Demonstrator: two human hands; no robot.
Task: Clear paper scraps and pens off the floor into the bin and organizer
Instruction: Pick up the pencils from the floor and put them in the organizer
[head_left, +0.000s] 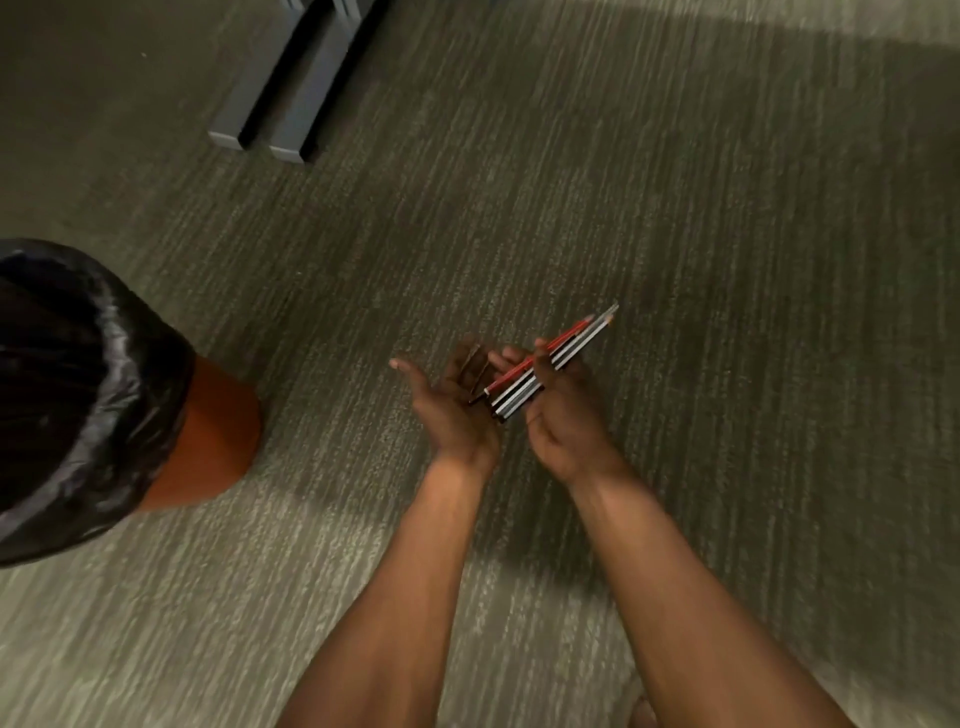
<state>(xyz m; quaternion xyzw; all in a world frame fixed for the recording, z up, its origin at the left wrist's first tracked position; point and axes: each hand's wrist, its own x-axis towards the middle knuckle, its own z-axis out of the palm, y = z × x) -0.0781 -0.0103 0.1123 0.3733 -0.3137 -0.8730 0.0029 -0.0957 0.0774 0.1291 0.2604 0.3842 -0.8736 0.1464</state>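
My right hand (563, 415) is shut on a bundle of pens and pencils (558, 361), one red and the others grey, their tips pointing up and to the right. Just to its left, my left hand (447, 410) is held palm up with the fingers apart, its palm touching the lower ends of the bundle. Both hands hover above the carpet. The orange bin (208, 426) with a black liner (78, 395) stands at the left edge. No paper scraps and no organizer are in view.
Grey striped carpet (675, 208) covers the floor. Two grey metal furniture feet (291, 93) lie at the top, left of centre. A lit strip of floor runs along the top right.
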